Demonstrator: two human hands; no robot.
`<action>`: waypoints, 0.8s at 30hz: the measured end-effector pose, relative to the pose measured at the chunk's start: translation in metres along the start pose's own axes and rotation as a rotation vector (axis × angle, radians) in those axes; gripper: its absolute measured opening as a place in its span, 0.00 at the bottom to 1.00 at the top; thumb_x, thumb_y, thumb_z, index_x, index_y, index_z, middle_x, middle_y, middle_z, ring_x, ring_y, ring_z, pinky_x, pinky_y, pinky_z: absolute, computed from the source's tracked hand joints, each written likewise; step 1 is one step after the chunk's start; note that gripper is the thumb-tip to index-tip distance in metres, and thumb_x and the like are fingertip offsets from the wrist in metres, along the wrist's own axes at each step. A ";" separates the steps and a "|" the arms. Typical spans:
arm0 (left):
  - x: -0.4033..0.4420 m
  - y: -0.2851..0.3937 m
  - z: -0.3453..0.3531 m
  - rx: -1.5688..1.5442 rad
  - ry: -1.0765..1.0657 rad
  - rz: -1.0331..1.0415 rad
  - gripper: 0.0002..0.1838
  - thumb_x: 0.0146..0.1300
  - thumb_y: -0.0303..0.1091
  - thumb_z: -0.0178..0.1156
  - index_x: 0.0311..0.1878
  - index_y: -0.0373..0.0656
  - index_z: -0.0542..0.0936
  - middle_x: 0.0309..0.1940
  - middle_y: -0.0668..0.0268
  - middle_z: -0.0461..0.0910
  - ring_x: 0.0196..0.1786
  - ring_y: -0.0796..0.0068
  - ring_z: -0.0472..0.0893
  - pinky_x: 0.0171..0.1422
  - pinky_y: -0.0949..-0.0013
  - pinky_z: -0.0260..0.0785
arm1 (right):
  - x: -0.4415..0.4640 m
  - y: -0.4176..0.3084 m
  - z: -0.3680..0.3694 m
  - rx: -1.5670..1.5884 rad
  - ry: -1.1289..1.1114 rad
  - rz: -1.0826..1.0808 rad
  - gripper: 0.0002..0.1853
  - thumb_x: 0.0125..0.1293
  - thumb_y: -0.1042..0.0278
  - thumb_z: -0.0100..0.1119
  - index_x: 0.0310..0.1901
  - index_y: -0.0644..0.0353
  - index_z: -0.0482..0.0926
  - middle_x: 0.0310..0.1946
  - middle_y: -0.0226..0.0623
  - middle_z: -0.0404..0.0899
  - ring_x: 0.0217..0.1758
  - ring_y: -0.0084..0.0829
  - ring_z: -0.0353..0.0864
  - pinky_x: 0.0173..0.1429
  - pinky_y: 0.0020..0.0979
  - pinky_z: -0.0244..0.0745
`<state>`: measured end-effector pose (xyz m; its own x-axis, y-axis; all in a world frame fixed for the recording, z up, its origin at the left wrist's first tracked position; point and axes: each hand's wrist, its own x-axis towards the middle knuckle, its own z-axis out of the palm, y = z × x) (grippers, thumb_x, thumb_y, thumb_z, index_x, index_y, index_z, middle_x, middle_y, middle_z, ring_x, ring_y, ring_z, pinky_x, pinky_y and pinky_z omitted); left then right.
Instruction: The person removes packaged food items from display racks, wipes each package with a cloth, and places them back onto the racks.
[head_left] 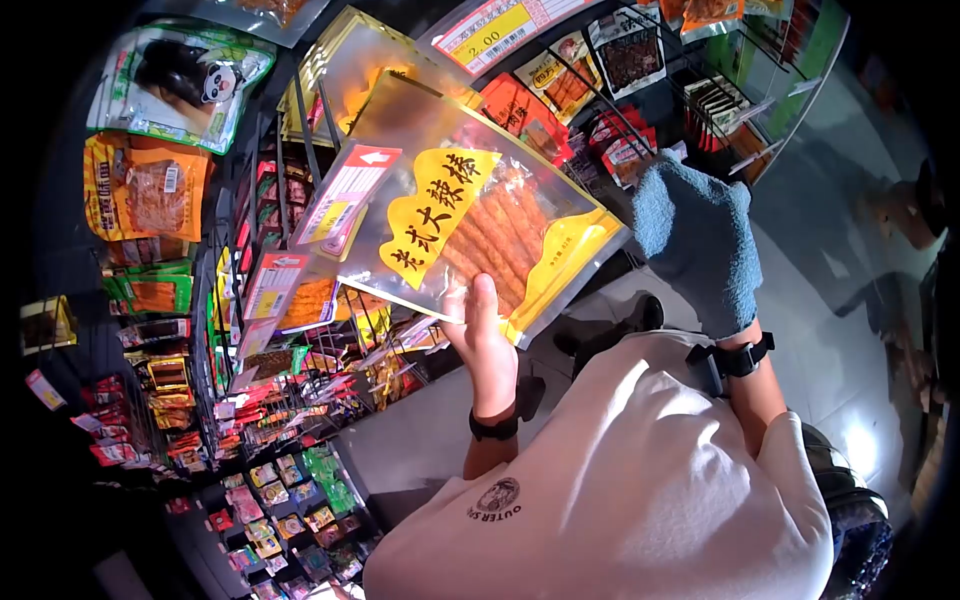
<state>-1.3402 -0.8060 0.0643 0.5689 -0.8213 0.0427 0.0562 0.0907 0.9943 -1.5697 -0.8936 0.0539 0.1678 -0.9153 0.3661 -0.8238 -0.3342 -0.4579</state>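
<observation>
A clear and yellow snack packet (500, 225) with reddish-brown sticks inside hangs tilted at the front of the rack. My left hand (484, 345) pinches its lower edge, thumb on the front and the other fingers behind. A blue-grey fluffy cloth or mitt (740, 250) covers my right hand (705, 235), to the right of the packet and apart from it; the fingers under it are hidden. Pink and white price tags (345, 200) stand at the packet's left side. More yellow packets (350, 75) hang behind it.
Wire hooks with many packets fill the left, including an orange packet (150, 190) and a green-edged one (185, 85). A large price tag (490, 38) and more packets (628, 55) are at the top. Small packets (265, 510) line a lower shelf. Grey tiled floor (810, 330) shows at right.
</observation>
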 end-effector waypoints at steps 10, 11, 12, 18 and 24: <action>-0.024 0.031 -0.008 -0.119 -0.011 -0.027 0.25 0.67 0.32 0.61 0.66 0.40 0.68 0.56 0.66 0.72 0.58 0.75 0.71 0.65 0.64 0.63 | -0.024 0.016 0.015 0.486 -0.003 0.068 0.28 0.54 0.58 0.68 0.59 0.53 0.77 0.61 0.30 0.76 0.65 0.32 0.70 0.65 0.33 0.57; -0.028 0.038 -0.007 -0.113 0.001 -0.032 0.25 0.68 0.32 0.61 0.66 0.40 0.68 0.56 0.65 0.72 0.59 0.74 0.71 0.65 0.64 0.63 | -0.023 0.013 0.013 0.487 -0.005 0.069 0.28 0.54 0.58 0.68 0.59 0.53 0.77 0.61 0.30 0.76 0.65 0.32 0.70 0.65 0.33 0.57; -0.032 0.047 -0.003 -0.133 -0.036 0.037 0.23 0.69 0.33 0.59 0.65 0.40 0.69 0.57 0.65 0.73 0.59 0.73 0.72 0.65 0.64 0.63 | -0.020 0.009 0.009 0.318 0.093 -0.029 0.25 0.54 0.59 0.69 0.54 0.56 0.78 0.52 0.34 0.79 0.56 0.36 0.75 0.59 0.34 0.63; -0.044 0.065 -0.012 -0.194 -0.042 0.178 0.28 0.66 0.35 0.61 0.64 0.30 0.67 0.59 0.55 0.73 0.60 0.64 0.74 0.65 0.59 0.67 | -0.025 0.011 0.007 0.240 -0.198 0.101 0.27 0.60 0.55 0.65 0.60 0.53 0.76 0.61 0.30 0.75 0.66 0.31 0.68 0.67 0.33 0.53; -0.039 0.041 -0.004 -0.043 -0.146 0.090 0.16 0.67 0.30 0.59 0.56 0.35 0.75 0.47 0.66 0.78 0.47 0.78 0.76 0.53 0.73 0.68 | -0.024 0.010 -0.006 0.648 -0.071 0.026 0.27 0.67 0.50 0.56 0.62 0.58 0.72 0.59 0.36 0.76 0.61 0.35 0.76 0.63 0.41 0.69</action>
<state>-1.3571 -0.7676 0.1034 0.4482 -0.8815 0.1485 0.0472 0.1892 0.9808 -1.5850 -0.8740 0.0456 0.2060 -0.9302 0.3037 -0.3385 -0.3590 -0.8698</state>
